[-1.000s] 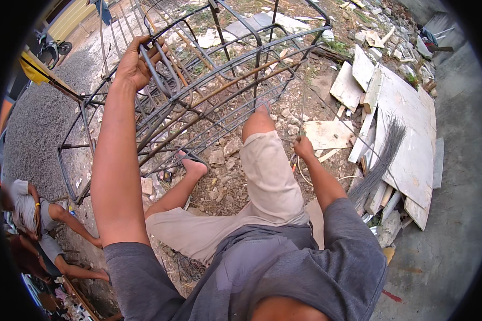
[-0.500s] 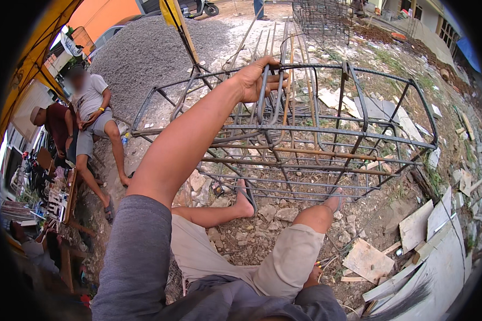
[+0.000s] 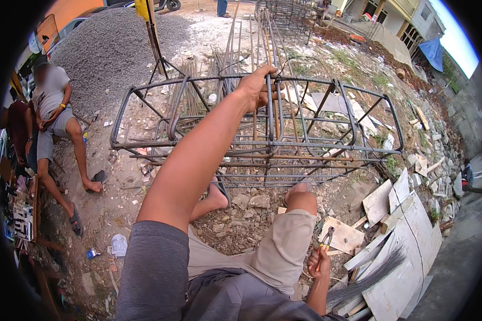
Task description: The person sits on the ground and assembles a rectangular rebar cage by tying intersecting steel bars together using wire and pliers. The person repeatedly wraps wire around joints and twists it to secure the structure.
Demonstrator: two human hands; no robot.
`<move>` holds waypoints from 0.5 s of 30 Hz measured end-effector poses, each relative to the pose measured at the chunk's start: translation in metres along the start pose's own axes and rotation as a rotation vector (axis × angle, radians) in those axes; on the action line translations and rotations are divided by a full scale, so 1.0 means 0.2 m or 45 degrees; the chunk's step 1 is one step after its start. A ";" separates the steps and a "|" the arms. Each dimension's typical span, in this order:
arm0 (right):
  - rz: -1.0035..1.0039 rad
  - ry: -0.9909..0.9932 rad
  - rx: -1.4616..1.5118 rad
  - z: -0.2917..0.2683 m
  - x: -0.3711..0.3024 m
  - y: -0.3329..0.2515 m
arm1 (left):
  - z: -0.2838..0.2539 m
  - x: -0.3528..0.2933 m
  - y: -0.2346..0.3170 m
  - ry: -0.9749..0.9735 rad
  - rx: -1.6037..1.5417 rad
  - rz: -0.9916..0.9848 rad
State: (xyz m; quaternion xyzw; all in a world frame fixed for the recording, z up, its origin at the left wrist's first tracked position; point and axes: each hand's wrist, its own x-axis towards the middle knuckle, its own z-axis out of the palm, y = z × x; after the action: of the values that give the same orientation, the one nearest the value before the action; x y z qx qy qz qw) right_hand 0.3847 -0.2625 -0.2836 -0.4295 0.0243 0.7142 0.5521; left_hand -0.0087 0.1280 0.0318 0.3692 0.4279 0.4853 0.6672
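Note:
A long rebar cage (image 3: 316,144) of dark ribbed bars and bent stirrups lies across in front of my knees. My left hand (image 3: 257,91) reaches out to its far top bar. The fingers are wrapped round the upper part of a steel stirrup (image 3: 270,115) in the middle of the cage. Down at the right, beside my knee, my right hand (image 3: 319,263) is closed round the handles of pincers (image 3: 328,239). Their dark jaws point up and away from me, and the grips look yellow and orange.
A bundle of thin dark wire (image 3: 372,275) lies on pale boards (image 3: 407,251) at the right. Loose long bars (image 3: 235,51) stretch away beyond the cage. A seated person (image 3: 56,101) is at the left, before a gravel heap (image 3: 110,48). Stones (image 3: 246,208) cover the ground by my feet.
My view has swung to the right. My right hand has come out from beside my knee, and the pincers now show in full. The left hand keeps its grip on the stirrup.

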 end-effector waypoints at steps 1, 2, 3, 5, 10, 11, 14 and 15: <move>-0.194 0.117 -0.372 0.21 -0.20 -0.03 | 0.01 -0.04 -0.01 0.021 0.002 0.011; -0.343 0.156 -0.742 0.38 -0.36 -0.07 | 0.01 -0.05 -0.02 -0.030 -0.047 -0.006; -0.444 0.187 -1.120 0.46 -0.47 -0.13 | 0.03 -0.08 -0.03 -0.028 -0.056 0.001; -0.543 0.094 -1.545 0.74 -0.71 -0.22 | 0.10 -0.13 -0.07 -0.048 -0.058 0.004; -0.596 -0.171 -2.226 1.52 -0.94 -0.33 | 0.06 -0.30 -0.11 0.015 -0.087 0.074; -0.578 -0.102 -2.274 1.70 -0.97 -0.34 | 0.05 -0.31 -0.13 -0.009 -0.116 0.092; -1.591 0.080 -2.837 1.95 -0.98 -0.38 | 0.15 -0.35 -0.18 -0.039 -0.176 0.134; -1.784 0.192 -2.977 2.05 -0.98 -0.35 | 0.13 -0.38 -0.18 0.001 -0.147 0.132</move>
State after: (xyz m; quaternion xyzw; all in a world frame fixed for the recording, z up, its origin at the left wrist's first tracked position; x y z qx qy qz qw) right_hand 0.2051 -0.1764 0.1318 -0.6014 -0.7798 -0.1345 0.1102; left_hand 0.0155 0.0444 0.0253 0.3515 0.3796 0.5432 0.6612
